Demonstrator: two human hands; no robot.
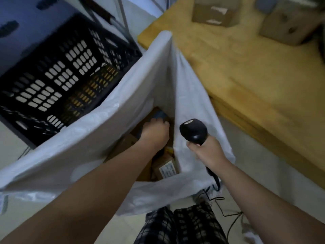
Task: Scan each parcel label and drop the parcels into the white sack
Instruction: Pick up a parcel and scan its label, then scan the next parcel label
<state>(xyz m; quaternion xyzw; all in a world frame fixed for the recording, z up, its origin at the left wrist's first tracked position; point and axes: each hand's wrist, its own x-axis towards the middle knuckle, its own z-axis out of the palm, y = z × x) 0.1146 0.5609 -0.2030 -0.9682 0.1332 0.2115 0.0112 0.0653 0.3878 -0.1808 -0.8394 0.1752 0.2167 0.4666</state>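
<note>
The white sack [109, 138] stands open in the middle of the view. My left hand [154, 132] reaches down inside it and grips a grey-blue parcel [161, 115] by its near edge. Several brown cardboard parcels lie at the bottom, one with a white label [168, 170] facing up. My right hand [204, 150] grips the handle of a black barcode scanner [193, 132] just at the sack's right wall, its head pointing up and away. The scanner's cable [226, 208] trails down to the floor.
A black perforated plastic crate [58, 80] sits left of the sack. A wooden table [246, 71] runs along the right, with two cardboard boxes [214, 12] [288, 27] at its far end. Plaid trouser legs [182, 226] show below.
</note>
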